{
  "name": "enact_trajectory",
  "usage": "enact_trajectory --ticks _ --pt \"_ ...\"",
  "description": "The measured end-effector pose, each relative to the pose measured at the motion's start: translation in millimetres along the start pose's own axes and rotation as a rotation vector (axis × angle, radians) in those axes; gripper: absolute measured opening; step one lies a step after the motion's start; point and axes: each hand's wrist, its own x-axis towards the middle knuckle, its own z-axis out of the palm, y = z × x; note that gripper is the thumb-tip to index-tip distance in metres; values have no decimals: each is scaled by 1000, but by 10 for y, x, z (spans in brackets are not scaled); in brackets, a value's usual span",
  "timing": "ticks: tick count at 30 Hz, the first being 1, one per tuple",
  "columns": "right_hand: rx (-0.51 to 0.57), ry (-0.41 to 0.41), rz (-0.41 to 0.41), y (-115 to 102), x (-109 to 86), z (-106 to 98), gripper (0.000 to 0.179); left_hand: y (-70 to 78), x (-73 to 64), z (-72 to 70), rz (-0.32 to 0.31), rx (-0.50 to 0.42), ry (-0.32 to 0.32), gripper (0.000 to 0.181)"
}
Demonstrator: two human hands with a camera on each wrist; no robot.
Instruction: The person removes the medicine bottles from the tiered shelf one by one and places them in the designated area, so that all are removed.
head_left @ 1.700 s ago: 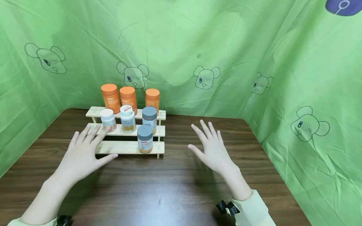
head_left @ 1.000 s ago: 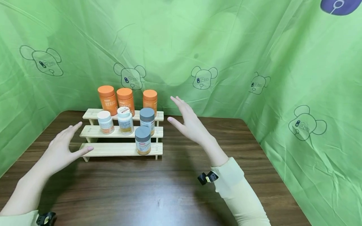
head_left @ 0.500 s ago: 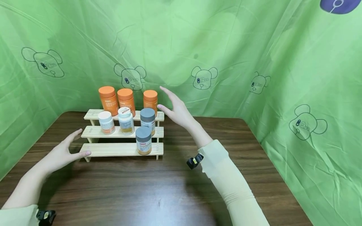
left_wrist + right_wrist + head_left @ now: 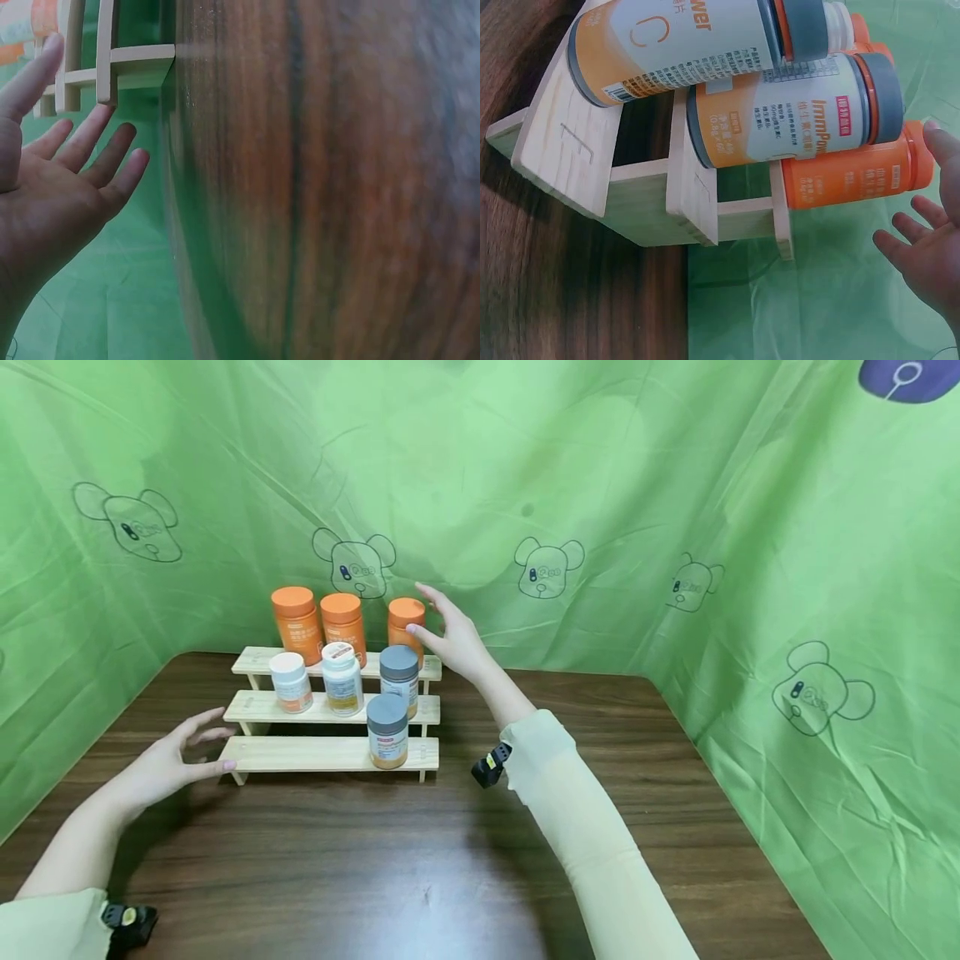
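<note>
A three-tier wooden rack (image 4: 300, 755) stands on the table, bearing several supplement bottles. My right hand (image 4: 462, 645) is at the right-hand orange bottle (image 4: 406, 614) on the top tier, with the thumb in front of its lid and the fingers apart from it. In the right wrist view that thumb (image 4: 941, 150) reaches the lid edge. My left hand (image 4: 159, 770) is beside the rack's left end, fingers loosely spread, thumb tip at the lowest tier. Fingertips (image 4: 97, 116) overlap the rack's end in the left wrist view. Neither hand holds anything.
Two more orange bottles (image 4: 298, 631) stand on the top tier. On the middle tier are two white bottles (image 4: 342, 681) and a grey-lidded jar (image 4: 399, 668); another grey-lidded jar (image 4: 387, 735) is on the lowest. Green cloth (image 4: 465, 485) hangs behind the dark wooden table (image 4: 360, 877).
My right hand has moved left and away from me, from over the table to the right orange bottle. My left hand has drawn off the rack's front to its left end.
</note>
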Motion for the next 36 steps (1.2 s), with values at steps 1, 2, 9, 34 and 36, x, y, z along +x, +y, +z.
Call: enact_trajectory --ticks 1,2,9,34,36 --pt "14 1 4 18 11 14 67 -14 5 -3 0 10 -3 86" --pt "30 1 11 32 19 30 67 -28 9 -5 5 21 -3 83" --pt "120 -2 79 117 41 163 64 -162 13 -29 47 25 -15 61" --pt "261 157 106 121 -34 131 55 -245 102 -74 33 1 -52 55" --pt "277 168 111 130 -46 88 55 -256 106 -81 31 1 -55 55"
